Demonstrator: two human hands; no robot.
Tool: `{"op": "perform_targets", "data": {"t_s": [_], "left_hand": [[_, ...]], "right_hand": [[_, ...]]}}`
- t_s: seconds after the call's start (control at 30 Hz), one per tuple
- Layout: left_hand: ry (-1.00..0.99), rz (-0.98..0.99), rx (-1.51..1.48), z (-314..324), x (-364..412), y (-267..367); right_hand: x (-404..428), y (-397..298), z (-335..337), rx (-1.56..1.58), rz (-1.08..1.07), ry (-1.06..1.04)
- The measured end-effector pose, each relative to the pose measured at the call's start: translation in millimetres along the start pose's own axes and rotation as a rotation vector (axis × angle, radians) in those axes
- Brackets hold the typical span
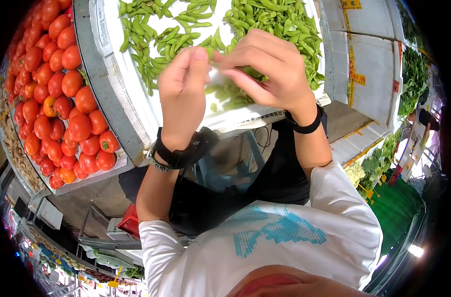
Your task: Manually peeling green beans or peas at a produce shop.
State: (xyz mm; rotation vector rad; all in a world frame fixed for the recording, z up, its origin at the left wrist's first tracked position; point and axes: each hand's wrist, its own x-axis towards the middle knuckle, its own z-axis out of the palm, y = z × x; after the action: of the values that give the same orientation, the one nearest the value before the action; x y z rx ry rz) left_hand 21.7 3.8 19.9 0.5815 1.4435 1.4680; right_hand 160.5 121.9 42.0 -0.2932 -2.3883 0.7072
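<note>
My left hand (184, 81) and my right hand (268, 67) meet fingertip to fingertip above a white foam box (158, 111). Between the left thumb and fingers is the end of a green soybean pod (210, 53); the right fingertips reach close to it, slightly blurred. Under and behind the right hand lies a dense heap of green soybean pods (288, 22). Looser pods (142, 31) are spread over the white surface behind and left of the left hand. A few more pods below the hands look hazy, perhaps under clear plastic.
Red tomatoes (79, 126) fill a display at the left, beyond a grey metal edge (93, 74). White foam boxes (370, 67) with yellow tape stand at the right. A blue plastic stool (214, 170) is below the box. At the far right, another person (428, 120) is near leafy vegetables (411, 81).
</note>
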Motion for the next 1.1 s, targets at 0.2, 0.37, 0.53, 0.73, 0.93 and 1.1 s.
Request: {"op": "perform_targets", "data": {"t_s": [0.2, 0.37, 0.53, 0.73, 0.93, 1.1], "left_hand": [[-0.022, -0.204, -0.198, 1.2, -0.2, -5.2], [-0.026, -0.194, -0.151, 0.7, -2.6, -5.6], [-0.073, -0.194, -0.182, 2.8, -1.8, -2.3], [0.185, -0.053, -0.385, -4.9, 8.4, 12.1], [-0.091, 0.046, -0.120, 0.7, 4.5, 17.8], [-0.147, 0.040, -0.086, 0.3, 6.3, 11.2]], "right_hand": [[1.1, -3.4, -2.0, 0.201, 0.033, -0.119], [3.0, -1.5, -30.9, 0.201, 0.252, -0.201], [0.1, 5.1, -41.3, 0.253, 0.129, -0.271], [-5.8, 11.9, -60.4, 0.103, 0.301, -0.343], [-16.9, 19.8, -73.5, -0.441, 0.479, -0.189], [2.4, 3.3, -77.5, -0.599, 0.633, -0.199]]}}
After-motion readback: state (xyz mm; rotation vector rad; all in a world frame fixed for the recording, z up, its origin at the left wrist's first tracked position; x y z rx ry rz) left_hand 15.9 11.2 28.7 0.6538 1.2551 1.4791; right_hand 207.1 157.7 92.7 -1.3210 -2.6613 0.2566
